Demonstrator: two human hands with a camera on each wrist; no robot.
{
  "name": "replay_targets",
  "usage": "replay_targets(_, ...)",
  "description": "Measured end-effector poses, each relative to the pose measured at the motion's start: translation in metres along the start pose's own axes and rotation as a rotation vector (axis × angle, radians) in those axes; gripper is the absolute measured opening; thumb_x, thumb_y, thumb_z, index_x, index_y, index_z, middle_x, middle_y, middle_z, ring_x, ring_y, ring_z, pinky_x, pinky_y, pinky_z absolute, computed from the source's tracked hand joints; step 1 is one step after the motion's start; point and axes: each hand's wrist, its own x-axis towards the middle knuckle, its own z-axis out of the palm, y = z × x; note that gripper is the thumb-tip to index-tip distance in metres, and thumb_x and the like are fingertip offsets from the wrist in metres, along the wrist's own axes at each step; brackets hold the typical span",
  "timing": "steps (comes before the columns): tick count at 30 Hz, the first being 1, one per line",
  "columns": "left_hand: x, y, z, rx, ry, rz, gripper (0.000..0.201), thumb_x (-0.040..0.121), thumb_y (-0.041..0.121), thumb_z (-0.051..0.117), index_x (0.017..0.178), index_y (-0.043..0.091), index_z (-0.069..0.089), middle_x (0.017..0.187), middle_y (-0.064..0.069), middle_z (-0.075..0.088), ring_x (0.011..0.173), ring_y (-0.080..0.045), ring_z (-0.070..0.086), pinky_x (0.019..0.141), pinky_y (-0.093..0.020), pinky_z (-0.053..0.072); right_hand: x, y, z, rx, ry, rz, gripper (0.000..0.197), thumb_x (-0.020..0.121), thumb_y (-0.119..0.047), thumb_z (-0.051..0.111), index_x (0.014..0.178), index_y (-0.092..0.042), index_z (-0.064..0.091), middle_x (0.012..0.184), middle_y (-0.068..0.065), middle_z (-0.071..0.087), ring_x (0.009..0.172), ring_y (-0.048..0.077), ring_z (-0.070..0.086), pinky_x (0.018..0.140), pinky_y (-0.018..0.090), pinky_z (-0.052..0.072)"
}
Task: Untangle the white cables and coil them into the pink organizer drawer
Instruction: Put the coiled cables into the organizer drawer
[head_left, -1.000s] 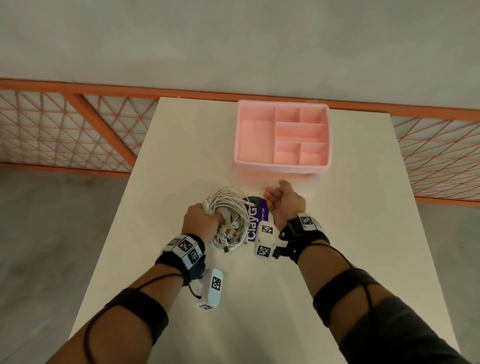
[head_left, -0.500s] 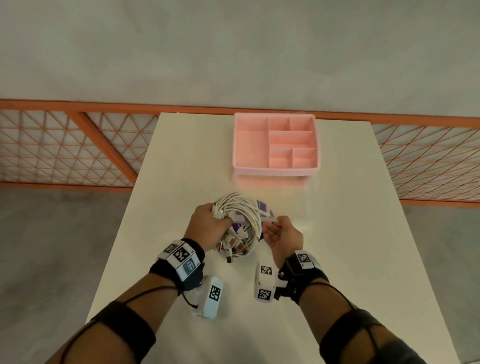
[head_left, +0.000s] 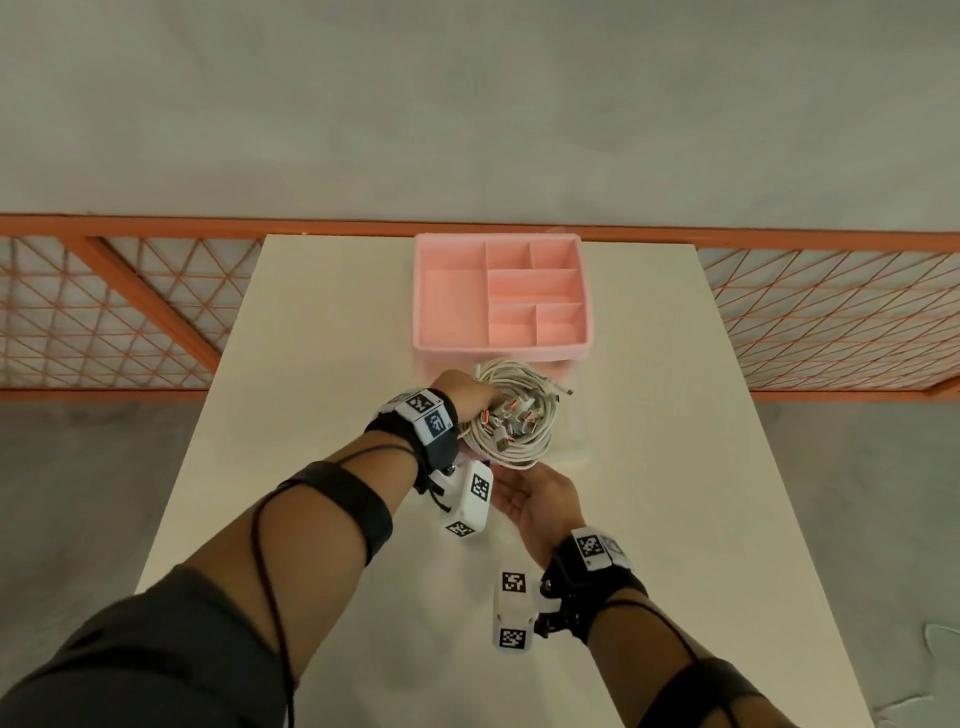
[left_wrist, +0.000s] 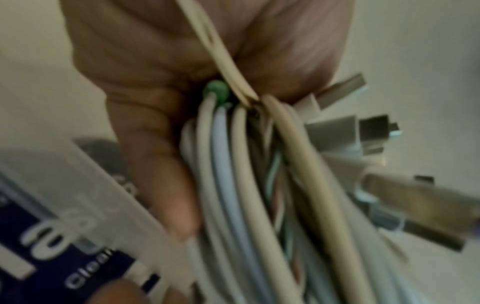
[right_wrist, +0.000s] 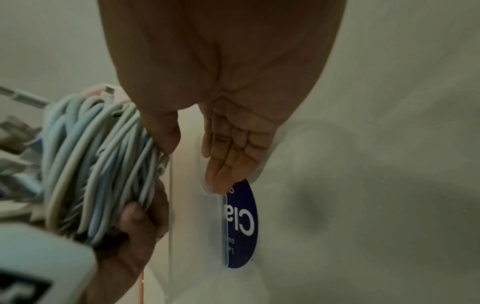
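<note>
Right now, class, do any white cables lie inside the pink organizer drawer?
No: the pink organizer drawer shows bare compartments, and the left hand grips the white cables before it.

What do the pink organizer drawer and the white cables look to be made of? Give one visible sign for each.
Pink organizer drawer: probably moulded plastic, matte; uniform colour, thin straight dividers.
White cables: flexible rubbery or plastic sheathing, smooth; they bend into loops in the left hand. Their connectors look like shiny metal.

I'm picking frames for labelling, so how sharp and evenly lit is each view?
Head view: evenly lit, sharp, the table edges splayed by the wide lens. Left wrist view: motion-blurred, the connectors beside the white cables smeared. Right wrist view: dim, soft, the palm of the right hand out of focus, the purple label readable.
</note>
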Motion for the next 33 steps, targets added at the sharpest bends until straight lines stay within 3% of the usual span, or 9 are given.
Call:
replay_targets(4, 0.017, 0.003, 0.004, -0.046, -0.070, -0.133, 0.018, 0.086, 0.019, 0.069, 0.085, 0.001, 0.069, 0.063, -0.012, 0.068, 0.056, -0.026, 0.065, 0.055, -0.030, 0.053, 0.002, 0.001, -0.003, 0.017, -0.001, 0.013, 0.023, 0.096, -0.015, 0.058, 0.108, 0.005, 0.062, 0.096, 0.024, 0.072, 0.084, 0.032, 0.068, 0.079, 0.040, 0.054)
replay_targets(9, 0.040, -0.005, 0.007, 0.032, 0.076, -0.053, 0.016, 0.086, 0.021, 0.070, 0.079, 0.007, 0.066, 0.091, -0.010, 0.071, 0.083, -0.027, 0.067, 0.076, -0.036, 0.056, 0.004, 0.002, -0.003, 0.026, -0.009, 0.006, 0.025, 0.096, -0.018, 0.061, 0.106, 0.005, 0.063, 0.090, 0.020, 0.072, 0.085, 0.032, 0.067, 0.092, 0.049, 0.052)
replay_targets(13, 0.045, -0.016, 0.014, 0.029, 0.249, 0.003, 0.027, 0.073, 0.027, 0.080, 0.072, 0.007, 0.061, 0.072, -0.007, 0.066, 0.057, -0.023, 0.058, 0.050, -0.025, 0.043, 0.002, 0.002, -0.003, 0.028, -0.027, 0.017, 0.022, 0.096, -0.019, 0.061, 0.103, 0.002, 0.061, 0.090, 0.019, 0.072, 0.083, 0.030, 0.067, 0.087, 0.044, 0.053)
replay_targets(16, 0.045, -0.020, 0.022, -0.020, 0.359, 0.003, 0.039, 0.077, 0.032, 0.078, 0.097, 0.002, 0.061, 0.090, -0.010, 0.069, 0.061, -0.019, 0.057, 0.046, -0.024, 0.037, 0.001, 0.001, -0.003, 0.043, -0.040, 0.009, 0.023, 0.096, -0.018, 0.061, 0.104, 0.003, 0.060, 0.091, 0.022, 0.072, 0.081, 0.030, 0.069, 0.087, 0.046, 0.053)
replay_targets(24, 0.030, -0.027, 0.030, 0.296, 0.401, 0.159, 0.056, 0.099, 0.048, 0.045, 0.131, 0.003, 0.040, 0.123, -0.016, 0.054, 0.104, -0.038, 0.060, 0.083, -0.043, 0.049, -0.008, -0.028, 0.002, -0.380, -0.046, 0.080, 0.028, 0.098, -0.020, 0.047, 0.099, 0.003, 0.063, 0.081, 0.022, 0.072, 0.067, 0.030, 0.066, 0.059, 0.033, 0.051)
replay_targets(26, 0.029, -0.032, 0.032, 0.341, 0.430, 0.199, 0.055, 0.100, 0.047, 0.042, 0.131, 0.001, 0.040, 0.127, -0.019, 0.051, 0.108, -0.042, 0.058, 0.084, -0.047, 0.047, -0.016, -0.047, 0.006, -0.782, -0.067, -0.043, 0.033, 0.098, -0.024, 0.044, 0.083, -0.001, 0.064, 0.072, 0.018, 0.072, 0.057, 0.026, 0.064, 0.057, 0.033, 0.051)
replay_targets(29, 0.025, -0.038, 0.031, 0.320, 0.451, 0.265, 0.050, 0.101, 0.043, 0.043, 0.126, 0.000, 0.043, 0.125, -0.021, 0.052, 0.104, -0.043, 0.060, 0.082, -0.049, 0.049, -0.027, -0.069, 0.010, -1.328, 0.023, -0.569, 0.035, 0.095, -0.033, 0.051, 0.065, -0.015, 0.055, 0.056, 0.000, 0.060, 0.053, 0.021, 0.056, 0.054, 0.033, 0.047)
replay_targets(31, 0.022, -0.040, 0.027, 0.294, 0.417, 0.292, 0.049, 0.102, 0.039, 0.045, 0.129, -0.001, 0.043, 0.128, -0.021, 0.050, 0.107, -0.042, 0.060, 0.087, -0.050, 0.050, -0.028, -0.078, 0.016, -1.423, 0.099, -0.956, 0.022, 0.093, -0.031, 0.054, 0.073, -0.022, 0.054, 0.071, -0.008, 0.057, 0.067, 0.018, 0.053, 0.057, 0.032, 0.045)
replay_targets(33, 0.019, -0.044, 0.021, 0.286, 0.363, 0.344, 0.047, 0.101, 0.035, 0.047, 0.133, 0.000, 0.042, 0.129, -0.021, 0.050, 0.109, -0.039, 0.059, 0.091, -0.049, 0.050, -0.016, -0.076, 0.021, -1.479, 0.061, -1.180, 0.020, 0.093, -0.032, 0.054, 0.105, -0.018, 0.062, 0.106, 0.001, 0.060, 0.100, 0.022, 0.055, 0.080, 0.035, 0.050)
